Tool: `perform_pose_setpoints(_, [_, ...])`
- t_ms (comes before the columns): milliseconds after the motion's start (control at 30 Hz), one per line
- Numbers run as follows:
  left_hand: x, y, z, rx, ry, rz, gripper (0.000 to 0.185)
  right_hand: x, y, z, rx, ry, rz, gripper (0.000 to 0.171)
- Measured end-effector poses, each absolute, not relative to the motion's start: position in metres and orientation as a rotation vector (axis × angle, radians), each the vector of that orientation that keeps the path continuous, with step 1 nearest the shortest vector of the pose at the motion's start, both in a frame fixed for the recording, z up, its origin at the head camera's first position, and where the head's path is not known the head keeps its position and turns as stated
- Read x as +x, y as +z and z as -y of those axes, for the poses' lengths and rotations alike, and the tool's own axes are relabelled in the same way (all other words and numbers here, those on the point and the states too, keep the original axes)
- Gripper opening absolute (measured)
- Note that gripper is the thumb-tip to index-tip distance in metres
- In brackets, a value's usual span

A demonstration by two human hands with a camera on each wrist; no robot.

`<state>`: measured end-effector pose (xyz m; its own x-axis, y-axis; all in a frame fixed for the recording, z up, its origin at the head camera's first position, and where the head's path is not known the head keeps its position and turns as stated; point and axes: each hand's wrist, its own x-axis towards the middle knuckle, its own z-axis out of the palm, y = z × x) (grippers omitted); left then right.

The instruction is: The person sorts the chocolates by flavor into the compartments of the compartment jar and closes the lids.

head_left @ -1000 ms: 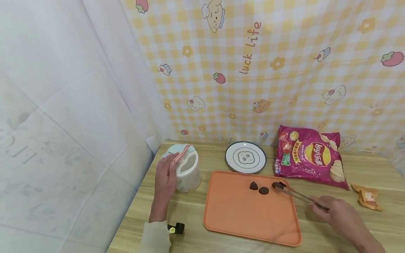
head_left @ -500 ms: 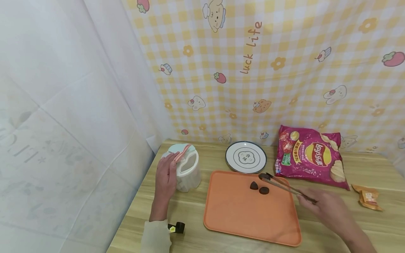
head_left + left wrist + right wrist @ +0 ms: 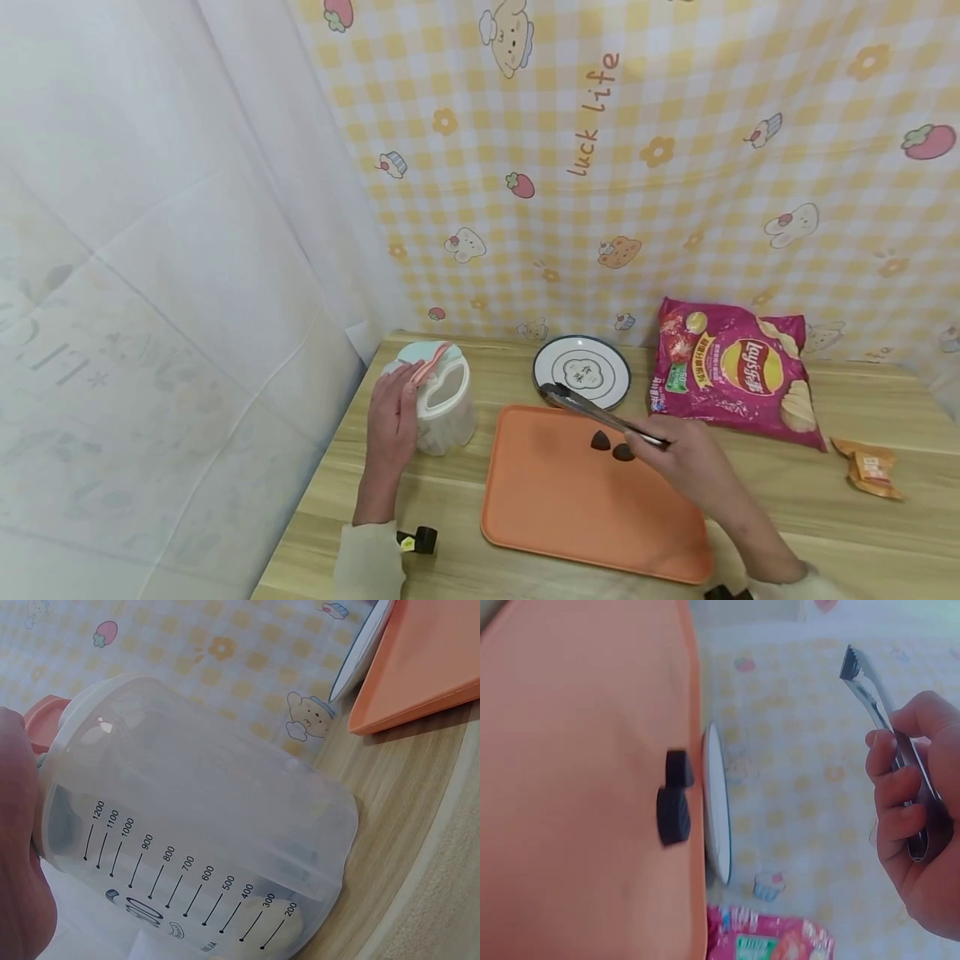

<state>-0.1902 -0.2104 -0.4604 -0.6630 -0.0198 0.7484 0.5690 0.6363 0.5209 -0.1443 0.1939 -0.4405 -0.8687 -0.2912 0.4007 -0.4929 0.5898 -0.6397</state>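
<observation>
The metal tongs (image 3: 600,414) are in the right hand (image 3: 686,467), whose fingers curl round the handle end in a firm grip, as the right wrist view (image 3: 889,727) shows plainly. The tongs slant up and to the left from the hand, above the far part of the orange tray (image 3: 555,508), and their tips lie over the near rim of the white plate (image 3: 582,372). In the head view the tips look pressed together; whether anything is pinched between them I cannot tell, and the right wrist view shows only a bare serrated tip. Two dark, small pieces (image 3: 612,446) lie on the tray just beside the right hand's knuckles, close to each other.

The left hand (image 3: 392,425) rests against the side of a clear plastic measuring jug (image 3: 444,408) with a white lid and a pink flap on top; the fingers lie fairly straight along its wall rather than wrapped round it. The left wrist view shows the jug's printed scale (image 3: 187,877) and something pale at its bottom. The jug stands on the wooden table (image 3: 862,417), left of the tray and apart from it.

Behind the tray, the plate stands near the wall. To its right lies a magenta bag of Lay's crisps (image 3: 731,371), and farther right a small orange packet (image 3: 870,468). A yellow checked cloth (image 3: 675,167) with cartoon prints hangs behind the table.
</observation>
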Motion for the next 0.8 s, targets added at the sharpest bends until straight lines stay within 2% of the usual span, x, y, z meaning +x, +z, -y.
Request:
perform_pose_setpoints(233, [-0.190, -0.461, 0.210, -0.426, -1.014, 2.092, 0.031, -0.153, -0.436, -0.157, 0.638, 1.315, 2.517, 0.025])
perform_pose_setpoints(800, [-0.190, -0.460, 0.211, -0.409, -1.007, 2.140, 0.034, -0.168, -0.430, -0.080, 0.736, 1.327, 2.420, 0.014])
